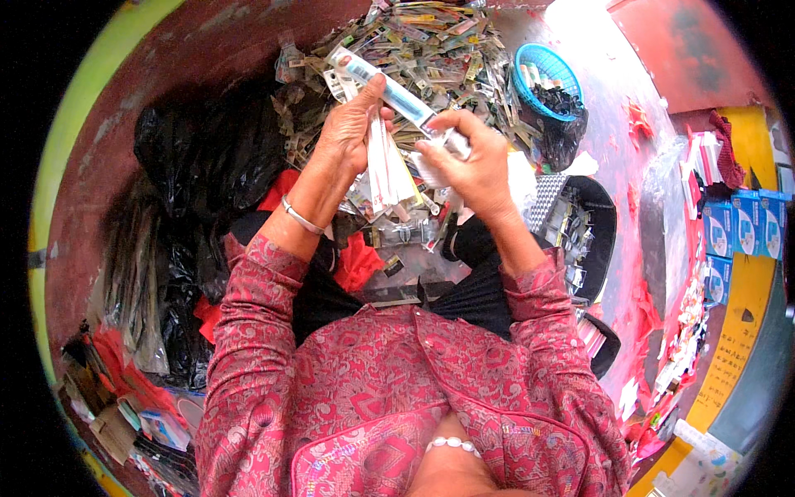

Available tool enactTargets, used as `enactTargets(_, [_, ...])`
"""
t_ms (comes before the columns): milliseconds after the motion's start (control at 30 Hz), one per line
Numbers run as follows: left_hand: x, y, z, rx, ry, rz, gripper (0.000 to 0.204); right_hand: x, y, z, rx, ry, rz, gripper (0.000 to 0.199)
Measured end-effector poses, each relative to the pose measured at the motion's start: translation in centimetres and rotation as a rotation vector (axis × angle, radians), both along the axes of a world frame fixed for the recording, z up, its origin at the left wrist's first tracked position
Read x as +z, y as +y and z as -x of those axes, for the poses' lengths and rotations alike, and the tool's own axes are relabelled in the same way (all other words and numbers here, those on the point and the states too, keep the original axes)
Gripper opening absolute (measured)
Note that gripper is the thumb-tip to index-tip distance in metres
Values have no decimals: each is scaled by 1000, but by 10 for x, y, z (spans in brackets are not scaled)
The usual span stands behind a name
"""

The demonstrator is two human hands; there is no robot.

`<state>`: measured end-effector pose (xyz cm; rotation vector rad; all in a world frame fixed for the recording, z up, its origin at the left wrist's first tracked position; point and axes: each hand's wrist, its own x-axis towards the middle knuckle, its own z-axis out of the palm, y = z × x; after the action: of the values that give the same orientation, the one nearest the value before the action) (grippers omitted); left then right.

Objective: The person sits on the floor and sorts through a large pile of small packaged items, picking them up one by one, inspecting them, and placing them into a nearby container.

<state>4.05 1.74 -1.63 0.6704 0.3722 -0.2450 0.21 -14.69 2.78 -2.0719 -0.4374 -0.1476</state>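
My left hand (354, 124) is closed, its thumb laid along a long narrow package (396, 95) that has a white end and something blue inside. Below the same fingers hangs a bunch of long white strips (387, 170). At the package's lower right end, my right hand (476, 161) is closed, with thumb and finger bent around it. A crumpled white piece (454, 147) shows between that hand's fingers; its kind I cannot make out. Behind both hands lies a big heap of slim wrapped packets (431, 41).
A blue plastic basket (520, 79) with black and white things stands right of the heap. Black plastic bags (207, 153) lie on the left. An open black case (600, 240) sits near my right arm, and blue boxes (745, 224) are stacked far right.
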Motion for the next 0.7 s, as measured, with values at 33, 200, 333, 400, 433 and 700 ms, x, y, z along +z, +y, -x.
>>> enactTargets(33, [-3,0,-2,25,18,2,28,-2,6,7,4,-137,41,24])
enactTargets(200, [-9,3,-6,-60,57,-50,25,0,3,13,393,-173,198,21])
enactTargets(333, [-2,3,-2,-232,40,-74,22,30,-25,0,447,284,-183,26])
enactTargets(400, [13,-4,5,-327,42,-178,21,30,-32,-7,184,320,-457,18])
enactTargets(433, [19,-9,8,-376,42,-229,20,25,-32,-10,89,248,-466,15])
enactTargets(700, [9,-25,21,-417,-210,-312,21,-14,1,-18,-53,-521,118,20])
